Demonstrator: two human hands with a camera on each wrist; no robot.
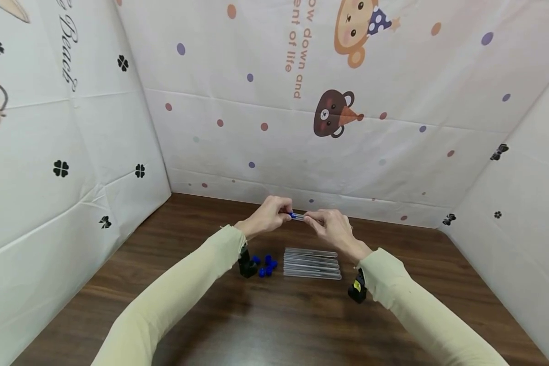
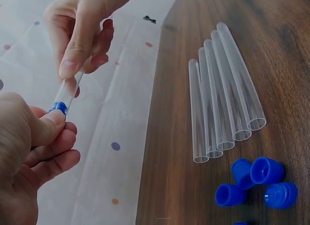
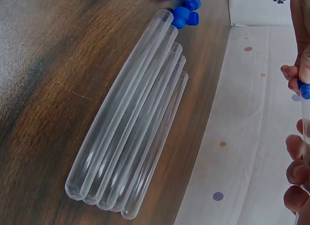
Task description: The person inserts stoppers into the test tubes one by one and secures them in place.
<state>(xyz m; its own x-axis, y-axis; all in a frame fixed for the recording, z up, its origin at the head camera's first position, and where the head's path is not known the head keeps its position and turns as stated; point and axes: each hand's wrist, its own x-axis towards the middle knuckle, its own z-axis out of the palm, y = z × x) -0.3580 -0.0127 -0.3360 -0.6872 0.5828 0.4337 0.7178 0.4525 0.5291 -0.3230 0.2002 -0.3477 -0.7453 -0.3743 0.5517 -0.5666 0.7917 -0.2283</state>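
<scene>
Above the far side of the table, my left hand (image 1: 267,217) pinches a blue cap (image 2: 59,108) between thumb and fingers. That cap sits at the mouth of a clear test tube (image 2: 70,89), partly covered by the fingertips; how deep it is seated I cannot tell. My right hand (image 1: 335,227) grips the same tube farther along, hiding its other end. On the table below the hands lie several clear test tubes (image 2: 225,89), side by side in a row, with open mouths toward the caps. Several loose blue caps (image 2: 267,171) are grouped left of them in the head view.
The dark wooden table (image 1: 274,320) meets a printed white cloth wall (image 1: 238,142) close behind the hands. More cloth stands at the left and right sides. A black wrist camera (image 1: 246,264) on the left wrist hangs close to the loose caps; another (image 1: 357,287) is on the right wrist.
</scene>
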